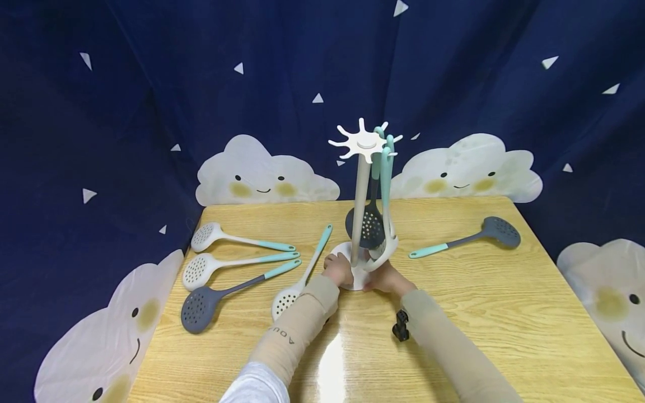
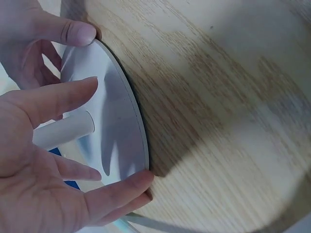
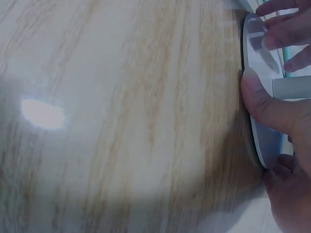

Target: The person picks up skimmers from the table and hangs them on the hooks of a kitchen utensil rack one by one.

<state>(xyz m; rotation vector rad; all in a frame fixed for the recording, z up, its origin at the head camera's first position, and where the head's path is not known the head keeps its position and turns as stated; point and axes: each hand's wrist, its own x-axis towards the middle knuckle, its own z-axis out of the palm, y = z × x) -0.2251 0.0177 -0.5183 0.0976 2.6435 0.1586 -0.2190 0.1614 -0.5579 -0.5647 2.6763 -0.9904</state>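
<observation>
A white utensil stand (image 1: pixel 360 196) with a star-shaped hook top and round base (image 2: pixel 121 111) stands mid-table. My left hand (image 1: pixel 339 270) is at the base's left side. In the left wrist view its fingers (image 2: pixel 121 191) reach the rim fairly straight, with the thumb raised over the base. My right hand (image 1: pixel 387 278) grips the opposite side, its thumb (image 3: pixel 252 82) on the rim. From the right-hand hooks hang a dark skimmer (image 1: pixel 372 226) and white utensil (image 1: pixel 387 254), with mint handles; another mint handle shows behind.
Left on the wooden table (image 1: pixel 478 313) lie white skimmers (image 1: pixel 199 271) and a dark skimmer (image 1: pixel 199 308). Another white skimmer (image 1: pixel 308 274) lies close by my left forearm, partly hidden. A dark utensil (image 1: pixel 499 231) lies right. A navy curtain (image 1: pixel 282 73) hangs behind.
</observation>
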